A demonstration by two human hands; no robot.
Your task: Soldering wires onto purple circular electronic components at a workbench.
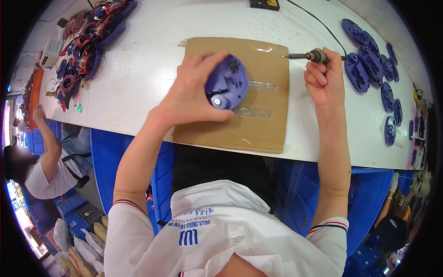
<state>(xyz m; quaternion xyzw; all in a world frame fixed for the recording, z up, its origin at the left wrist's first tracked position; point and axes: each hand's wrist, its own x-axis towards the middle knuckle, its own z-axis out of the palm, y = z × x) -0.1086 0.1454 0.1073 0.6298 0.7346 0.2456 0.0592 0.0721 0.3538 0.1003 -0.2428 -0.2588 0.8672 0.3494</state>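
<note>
My left hand [191, 90] is closed around the edge of a purple plastic housing [236, 83], thumb at its near side and fingers at its far side. The shell's hollow inner side shows, with moulded posts and a round pale part near its lower left. It is over a sheet of brown cardboard [207, 134] on the white table. To the right, my right hand [325, 78] grips a corded soldering iron [304, 56], its thin tip pointing left over the cardboard's right edge. The tip is apart from the housing.
Purple shells [369, 64] lie in groups along the table's right. Purple parts with wires [87, 55] are heaped at the far left. A black cord [323, 25] runs to the far edge, near a black box [265, 4]. Blue bins [295, 194] stand below; another person [50, 171] works at left.
</note>
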